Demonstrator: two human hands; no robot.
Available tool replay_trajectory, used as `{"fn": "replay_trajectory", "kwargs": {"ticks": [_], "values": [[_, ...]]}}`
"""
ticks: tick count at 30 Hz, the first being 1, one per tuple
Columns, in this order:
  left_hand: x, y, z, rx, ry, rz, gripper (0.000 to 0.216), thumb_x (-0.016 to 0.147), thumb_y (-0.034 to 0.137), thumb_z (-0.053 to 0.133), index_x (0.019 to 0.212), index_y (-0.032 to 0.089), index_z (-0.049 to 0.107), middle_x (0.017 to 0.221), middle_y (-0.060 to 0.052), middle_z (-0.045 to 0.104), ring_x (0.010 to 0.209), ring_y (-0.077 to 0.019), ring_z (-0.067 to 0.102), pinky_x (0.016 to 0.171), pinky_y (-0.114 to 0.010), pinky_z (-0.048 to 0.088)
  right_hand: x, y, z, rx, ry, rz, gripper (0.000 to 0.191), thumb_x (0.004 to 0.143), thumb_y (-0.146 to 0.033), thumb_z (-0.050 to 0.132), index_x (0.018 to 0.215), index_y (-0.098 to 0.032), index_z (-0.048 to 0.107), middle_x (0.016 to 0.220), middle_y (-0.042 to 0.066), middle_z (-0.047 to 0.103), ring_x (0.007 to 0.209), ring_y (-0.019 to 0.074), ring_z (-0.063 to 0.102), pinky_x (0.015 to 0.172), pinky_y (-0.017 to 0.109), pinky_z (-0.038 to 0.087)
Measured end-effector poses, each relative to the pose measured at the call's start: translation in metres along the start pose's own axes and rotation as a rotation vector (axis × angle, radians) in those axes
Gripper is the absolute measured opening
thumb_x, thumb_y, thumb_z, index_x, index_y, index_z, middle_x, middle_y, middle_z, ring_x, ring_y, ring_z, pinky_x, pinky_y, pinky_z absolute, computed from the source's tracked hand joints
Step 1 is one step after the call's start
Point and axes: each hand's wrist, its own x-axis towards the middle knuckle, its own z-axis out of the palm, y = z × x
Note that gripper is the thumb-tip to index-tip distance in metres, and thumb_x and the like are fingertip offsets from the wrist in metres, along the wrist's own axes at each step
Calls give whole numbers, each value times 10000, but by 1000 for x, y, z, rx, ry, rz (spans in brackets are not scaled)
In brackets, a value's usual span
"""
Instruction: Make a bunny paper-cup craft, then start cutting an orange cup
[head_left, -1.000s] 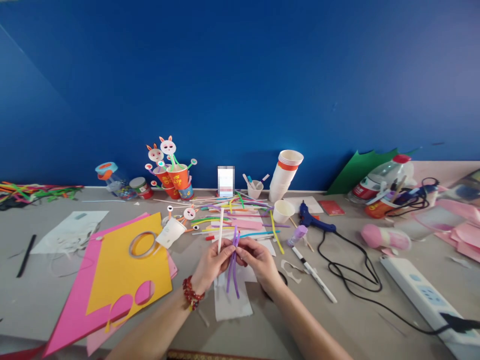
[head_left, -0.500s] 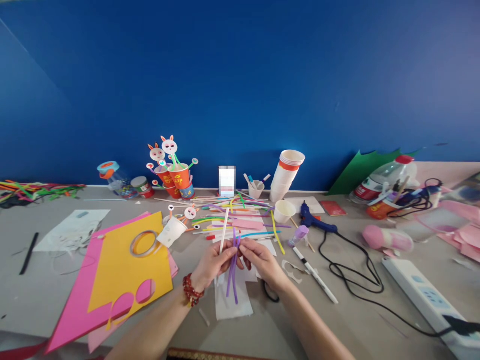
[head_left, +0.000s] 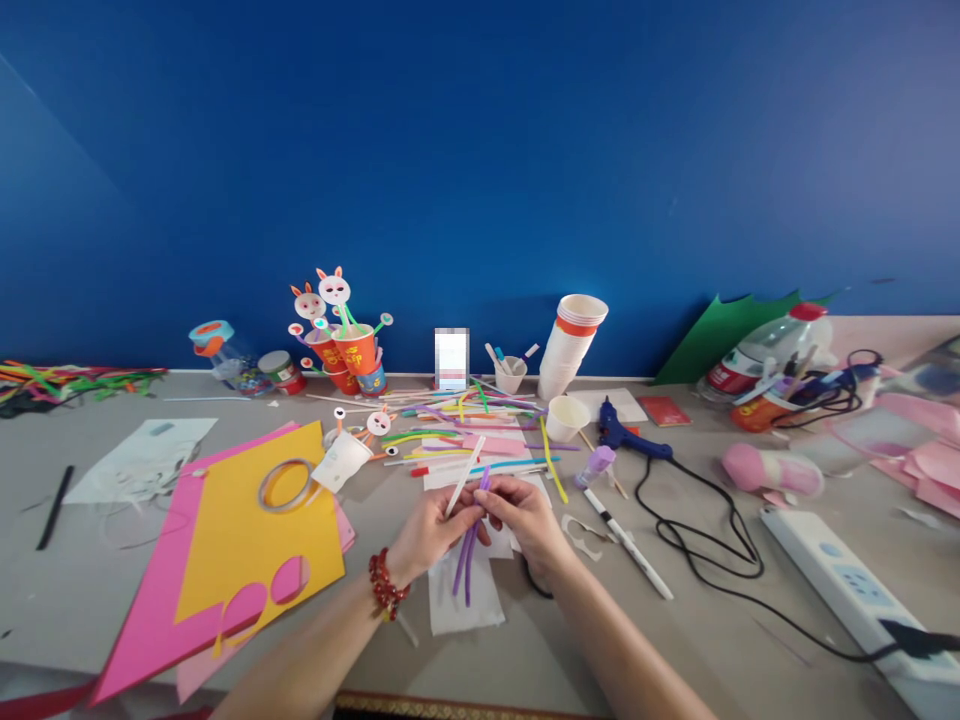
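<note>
Two purple pipe cleaners (head_left: 466,572) hang between my hands over a white paper sheet (head_left: 484,612). My left hand (head_left: 441,522) is closed around them, fingers bent, and also holds a slim white stick (head_left: 468,474) that slants up to the right. My right hand (head_left: 519,512) pinches the upper part of the purple pipe cleaners, its fingertips close against the left ones. The exact grip is partly hidden behind the fingers. Just beyond my hands lie several coloured pipe cleaners (head_left: 551,462) in a loose pile.
At left, yellow card (head_left: 225,520) bears a tape roll (head_left: 264,486); a decorated white cup (head_left: 341,462) lies alongside. Behind stand rabbit-faced red cups (head_left: 355,350) and stacked paper cups (head_left: 568,350). To the right are a blue glue gun (head_left: 630,438), its cord, a marker (head_left: 630,545) and a power strip (head_left: 840,580).
The white stick has tipped further to the right. Upper ends of the purple pipe cleaners have come closer together and lean right. Both hands stay nearly in place, and the view has shifted slightly.
</note>
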Motion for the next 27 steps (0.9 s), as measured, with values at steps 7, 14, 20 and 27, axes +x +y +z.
{"fn": "replay_trajectory", "kwargs": {"ticks": [7, 14, 20, 27], "values": [[-2, -3, 2, -39, -90, -108, 447, 868, 570, 589, 863, 125, 631, 525, 16, 578, 371, -44, 294, 388, -204, 173, 2, -1, -4, 43, 53, 16, 321, 730, -441, 801, 635, -170, 657, 526, -39, 529, 491, 90, 435, 492, 220, 341], [-3, -1, 5, -44, -193, -204, 463, 867, 641, 517, 819, 181, 516, 538, -22, 660, 325, -48, 248, 357, -203, 160, 4, -2, -7, 134, 132, 13, 379, 683, -483, 822, 612, -177, 611, 494, -60, 467, 440, 66, 343, 439, 214, 254], [-6, 10, 2, 44, -219, -185, 486, 880, 623, 515, 779, 151, 576, 586, -64, 705, 353, -50, 223, 365, -217, 157, 6, -13, -18, 168, 214, -26, 376, 637, -481, 854, 617, -176, 634, 491, -60, 468, 443, 69, 337, 428, 218, 229], [-20, 24, 1, 210, -136, -93, 378, 933, 490, 519, 809, 150, 627, 690, -45, 723, 465, -76, 325, 469, -216, 262, 7, -21, -25, 199, 259, -64, 327, 650, -449, 858, 660, -178, 677, 543, -37, 552, 470, 80, 406, 434, 212, 309]]}}
